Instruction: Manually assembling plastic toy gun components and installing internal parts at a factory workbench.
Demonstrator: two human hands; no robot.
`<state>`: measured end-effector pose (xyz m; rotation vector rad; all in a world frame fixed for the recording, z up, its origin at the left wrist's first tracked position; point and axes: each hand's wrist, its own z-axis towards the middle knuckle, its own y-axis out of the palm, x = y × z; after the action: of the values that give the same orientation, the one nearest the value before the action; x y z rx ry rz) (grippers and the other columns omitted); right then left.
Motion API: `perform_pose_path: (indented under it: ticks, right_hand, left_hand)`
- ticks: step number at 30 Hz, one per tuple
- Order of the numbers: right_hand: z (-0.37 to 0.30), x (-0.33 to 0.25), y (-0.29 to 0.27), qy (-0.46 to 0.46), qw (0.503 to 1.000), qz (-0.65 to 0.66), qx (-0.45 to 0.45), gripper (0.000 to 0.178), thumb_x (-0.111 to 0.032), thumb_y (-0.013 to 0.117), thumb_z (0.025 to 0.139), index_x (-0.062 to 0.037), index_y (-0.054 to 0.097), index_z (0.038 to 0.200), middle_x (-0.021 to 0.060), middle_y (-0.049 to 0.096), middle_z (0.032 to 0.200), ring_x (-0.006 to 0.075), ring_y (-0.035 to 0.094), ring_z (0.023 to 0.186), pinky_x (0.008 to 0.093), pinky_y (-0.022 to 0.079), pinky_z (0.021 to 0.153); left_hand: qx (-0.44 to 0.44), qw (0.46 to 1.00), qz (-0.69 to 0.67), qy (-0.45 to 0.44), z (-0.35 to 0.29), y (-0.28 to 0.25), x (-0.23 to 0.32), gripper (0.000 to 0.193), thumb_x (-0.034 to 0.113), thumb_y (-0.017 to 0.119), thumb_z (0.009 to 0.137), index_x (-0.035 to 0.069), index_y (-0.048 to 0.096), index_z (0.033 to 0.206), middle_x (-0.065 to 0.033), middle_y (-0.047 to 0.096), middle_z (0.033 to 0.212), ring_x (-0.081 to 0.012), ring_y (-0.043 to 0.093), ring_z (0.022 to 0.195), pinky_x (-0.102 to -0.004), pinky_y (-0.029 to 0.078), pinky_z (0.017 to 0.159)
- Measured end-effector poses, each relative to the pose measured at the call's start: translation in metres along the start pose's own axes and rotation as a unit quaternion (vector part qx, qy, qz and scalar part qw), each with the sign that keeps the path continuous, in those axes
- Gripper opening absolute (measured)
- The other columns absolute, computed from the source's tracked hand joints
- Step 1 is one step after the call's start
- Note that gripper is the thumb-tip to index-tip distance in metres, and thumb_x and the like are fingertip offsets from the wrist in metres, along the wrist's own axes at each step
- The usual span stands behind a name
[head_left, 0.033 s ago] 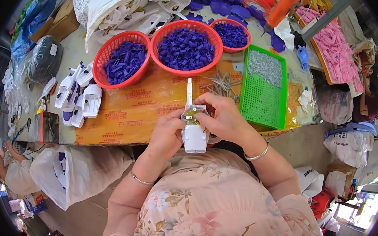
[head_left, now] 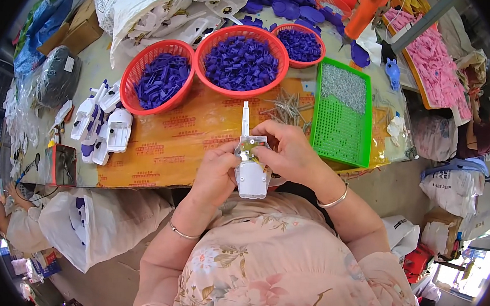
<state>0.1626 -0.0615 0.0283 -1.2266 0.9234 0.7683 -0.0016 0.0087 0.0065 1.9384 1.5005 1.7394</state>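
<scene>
Between my hands, at the table's near edge, is a white plastic toy housing with its inside facing up. A long narrow stem points away from me, and a small circuit board with thin wires shows in the middle. My left hand grips the left side, thumb on the rim. From the right, my right hand closes on the housing, its thumb and finger over the board. Whether a small part is pinched there is hidden. Several white and purple assembled pieces lie to the left.
Red baskets of small purple parts stand beyond my hands. A green tray of tiny metal screws sits right, beside loose metal rods. An orange electric screwdriver hangs far right. A white sack of white parts lies far left.
</scene>
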Motion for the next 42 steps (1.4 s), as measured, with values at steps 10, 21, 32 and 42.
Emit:
perform_pose_path:
  ticks: [10,21,32,42]
  right_hand:
    - [-0.004,-0.003,0.003,0.016,0.999,0.043,-0.009,0.018,-0.003,0.062,0.080,0.0037,0.060,0.096,0.0048,0.062,0.077,0.0068,0.054,0.066,0.0239,0.044,0.056]
    - [-0.007,0.000,0.002,0.009,0.995,0.102,0.002,0.016,-0.005,0.059,0.078,0.0031,0.060,0.092,0.0138,0.061,0.079,0.0190,0.060,0.068,0.0314,0.047,0.061]
    - [-0.012,-0.003,0.008,-0.011,0.998,0.060,0.008,0.024,0.000,0.060,0.076,0.0008,0.061,0.100,0.0075,0.061,0.087,0.0114,0.057,0.070,0.0246,0.047,0.063]
    - [-0.014,0.004,0.013,-0.088,0.995,0.021,0.048,0.022,0.002,0.060,0.077,0.0001,0.062,0.099,0.0118,0.062,0.089,0.0175,0.062,0.073,0.0272,0.049,0.057]
  left_hand:
    - [0.006,1.000,-0.004,0.019,-0.001,0.002,-0.002,0.037,-0.004,0.043,0.081,-0.008,0.055,0.116,-0.0129,0.063,0.099,-0.0198,0.065,0.086,-0.0312,0.053,0.077]
    - [0.019,0.998,0.033,0.051,-0.009,0.012,0.001,0.038,0.001,0.046,0.083,-0.007,0.052,0.120,-0.0125,0.062,0.106,-0.0193,0.063,0.092,-0.0316,0.052,0.080]
    - [0.132,0.880,0.350,0.292,0.000,0.010,-0.014,0.023,-0.002,0.051,0.082,-0.003,0.056,0.105,-0.0086,0.062,0.093,-0.0122,0.058,0.082,-0.0255,0.047,0.072]
    - [0.179,0.749,0.510,0.383,0.001,0.014,-0.016,0.025,-0.007,0.055,0.077,-0.002,0.056,0.102,-0.0154,0.057,0.082,-0.0255,0.059,0.069,-0.0324,0.047,0.062]
